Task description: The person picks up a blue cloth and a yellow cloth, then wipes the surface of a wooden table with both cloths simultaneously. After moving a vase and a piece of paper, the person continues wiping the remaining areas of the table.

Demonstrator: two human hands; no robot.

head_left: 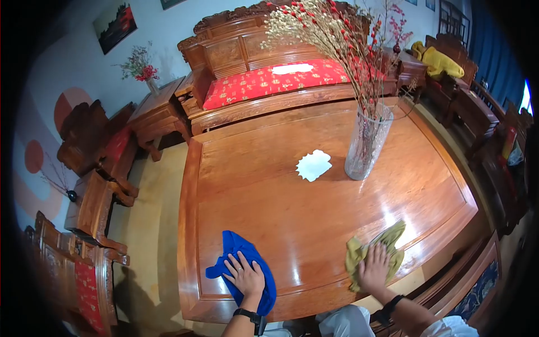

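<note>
My left hand [246, 277] lies flat with spread fingers on a blue cloth [238, 245], near the front left corner of the wooden table [252, 185]. Toward the table's front right edge, my right hand [374, 271] presses flat on an olive-green cloth [394, 233], fingers stretched out. Both cloths are crumpled and rest on the tabletop. Each wrist wears a black band.
A tall glass vase [366, 146] with dried branches and red berries stands on the table. Left of it lies a white jagged-edged flat shape [314, 165]. Behind is a carved wooden sofa with a red cushion [247, 87]. A yellow cloth [441, 62] drapes a chair at back right.
</note>
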